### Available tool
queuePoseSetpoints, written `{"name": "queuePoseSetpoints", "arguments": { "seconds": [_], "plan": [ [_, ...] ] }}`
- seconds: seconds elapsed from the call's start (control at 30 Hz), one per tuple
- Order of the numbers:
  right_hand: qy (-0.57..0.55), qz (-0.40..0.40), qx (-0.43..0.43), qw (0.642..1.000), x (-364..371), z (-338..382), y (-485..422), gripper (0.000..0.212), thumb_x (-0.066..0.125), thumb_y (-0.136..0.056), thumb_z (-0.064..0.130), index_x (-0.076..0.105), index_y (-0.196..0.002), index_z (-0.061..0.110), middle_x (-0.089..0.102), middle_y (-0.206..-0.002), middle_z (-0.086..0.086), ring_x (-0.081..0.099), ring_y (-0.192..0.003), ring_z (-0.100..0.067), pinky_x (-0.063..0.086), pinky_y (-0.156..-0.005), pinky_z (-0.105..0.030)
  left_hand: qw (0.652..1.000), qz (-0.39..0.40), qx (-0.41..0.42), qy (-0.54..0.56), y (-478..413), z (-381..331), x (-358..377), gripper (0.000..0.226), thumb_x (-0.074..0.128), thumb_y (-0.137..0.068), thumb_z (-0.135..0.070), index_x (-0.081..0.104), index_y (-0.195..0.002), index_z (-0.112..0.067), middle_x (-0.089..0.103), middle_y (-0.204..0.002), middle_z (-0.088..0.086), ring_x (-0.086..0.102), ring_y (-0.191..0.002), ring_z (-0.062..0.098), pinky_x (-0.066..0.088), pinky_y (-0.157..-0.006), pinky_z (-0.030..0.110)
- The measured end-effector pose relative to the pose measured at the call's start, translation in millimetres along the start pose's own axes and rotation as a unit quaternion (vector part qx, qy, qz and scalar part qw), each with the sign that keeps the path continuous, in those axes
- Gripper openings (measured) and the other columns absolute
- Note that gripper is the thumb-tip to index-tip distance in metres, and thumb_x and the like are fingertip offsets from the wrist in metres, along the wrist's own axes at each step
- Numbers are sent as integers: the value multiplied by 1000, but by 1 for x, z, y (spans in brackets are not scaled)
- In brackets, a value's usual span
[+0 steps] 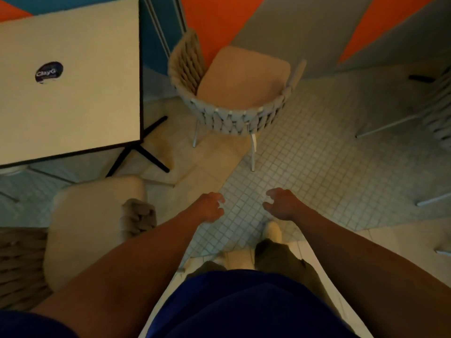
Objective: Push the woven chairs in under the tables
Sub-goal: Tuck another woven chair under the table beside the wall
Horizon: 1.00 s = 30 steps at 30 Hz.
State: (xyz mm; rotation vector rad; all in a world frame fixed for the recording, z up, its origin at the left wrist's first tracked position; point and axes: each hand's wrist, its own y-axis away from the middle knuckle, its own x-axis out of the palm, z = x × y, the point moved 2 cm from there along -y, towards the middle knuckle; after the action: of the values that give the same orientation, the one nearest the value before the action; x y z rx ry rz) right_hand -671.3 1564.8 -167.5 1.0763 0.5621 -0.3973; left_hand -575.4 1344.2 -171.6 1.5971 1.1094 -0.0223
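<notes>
Where it stands right of the table (73, 93), clear of its top, the chair (234, 119) shows a grey woven back, tan cushion and thin metal legs. Left hand (211, 208) and right hand (284, 204) hover short of it, fingers loosely curled, empty.

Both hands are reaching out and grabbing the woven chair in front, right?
Not quite. The head view shows both hands reaching out, but they grab nothing. The left hand and right hand are empty, with fingers loosely curled over the tiled floor. The chair stands ahead of them, untouched.
</notes>
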Motion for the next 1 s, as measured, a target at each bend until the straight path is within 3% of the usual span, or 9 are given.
{"name": "queuePoseSetpoints", "arguments": {
  "seconds": [0.43, 0.57, 0.7, 0.77, 0.87, 1.0],
  "plan": [
    [-36, 17, -13, 999, -141, 21, -119, 73, 53, -97, 47, 31, -152, 5, 37, -155, -15, 43, -137, -31, 41, -105, -35, 999, -43, -22, 5, -98, -40, -118, 43, 55, -101, -24, 51, -143, -15, 54, -147, 10, 53, -131, 25, 41, -105, 30],
    [-96, -16, 43, 994, -169, 34, -161, 74, 54, -95, 52, 37, -148, 3, 46, -148, -16, 51, -129, -30, 44, -97, -35, 999, -36, -4, -18, -146, -39, -179, 46, 53, -102, -25, 47, -147, -14, 50, -149, 8, 50, -134, 26, 41, -108, 32],
    [-196, -77, 123, 970, -193, 54, -202, 76, 54, -93, 57, 40, -144, 2, 49, -145, -14, 51, -128, -31, 44, -100, -37, 998, -68, 11, 6, -200, -28, -255, 46, 57, -100, -26, 51, -143, -11, 56, -143, 12, 54, -129, 29, 45, -106, 37],
    [-294, -105, 200, 929, -204, 65, -223, 89, 54, -89, 63, 31, -150, 3, 45, -147, -14, 53, -123, -33, 51, -96, -42, 995, -96, 20, 26, -230, -18, -299, 39, 58, -99, -27, 60, -134, -10, 63, -133, 12, 59, -123, 32, 50, -101, 42],
    [-474, -159, 306, 810, -209, 79, -245, 97, 63, -81, 63, 24, -150, 9, 49, -140, -17, 60, -107, -32, 60, -76, -44, 984, -160, 13, 78, -271, -10, -357, 26, 60, -94, -24, 70, -112, -8, 72, -111, 13, 67, -105, 33, 56, -90, 44],
    [-595, -214, 370, 681, -204, 85, -274, 99, 71, -70, 60, 28, -147, 12, 57, -126, -15, 65, -97, -32, 62, -67, -45, 968, -222, -10, 117, -313, -8, -411, 28, 61, -93, -17, 63, -117, -5, 68, -113, 15, 65, -104, 30, 53, -93, 42]
  ]
}}
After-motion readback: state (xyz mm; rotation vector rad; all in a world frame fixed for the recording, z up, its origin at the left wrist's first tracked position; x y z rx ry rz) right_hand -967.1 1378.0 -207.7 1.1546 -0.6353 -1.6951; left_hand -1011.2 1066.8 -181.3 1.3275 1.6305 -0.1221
